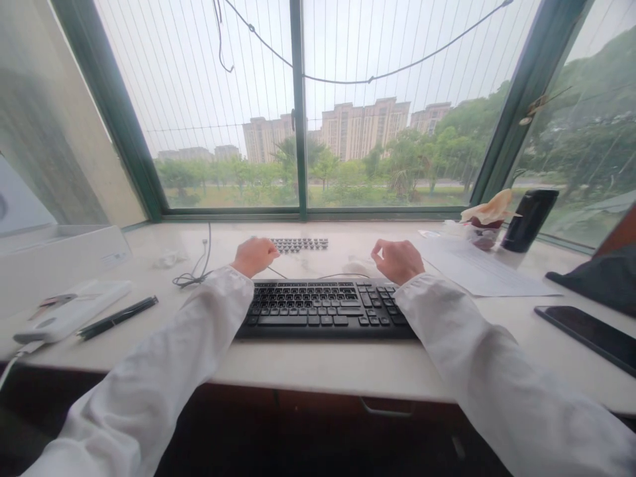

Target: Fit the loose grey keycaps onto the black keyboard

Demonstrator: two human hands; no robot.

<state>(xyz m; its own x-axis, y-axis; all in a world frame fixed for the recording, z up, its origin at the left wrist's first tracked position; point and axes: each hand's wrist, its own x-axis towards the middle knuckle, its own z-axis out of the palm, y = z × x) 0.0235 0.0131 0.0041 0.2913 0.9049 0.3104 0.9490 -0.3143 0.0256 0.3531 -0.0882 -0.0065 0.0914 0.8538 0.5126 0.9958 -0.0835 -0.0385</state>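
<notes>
A black keyboard lies on the white counter between my forearms. Many of its upper key places look bare of caps. Behind it, loose black keycaps stand in rows. My left hand is closed at the left end of these rows, and its fingertips are hidden from me. Beyond the keyboard's right part, my right hand is curled with thumb and forefinger drawn together. Whatever either hand may hold is too small or hidden to make out. A pale crumpled or clear item rests left of my right hand.
Left are a coiled cable, a black pen, a white power bank and a white box. Right are paper sheets, a black tumbler and a phone. A window frame borders the counter's back.
</notes>
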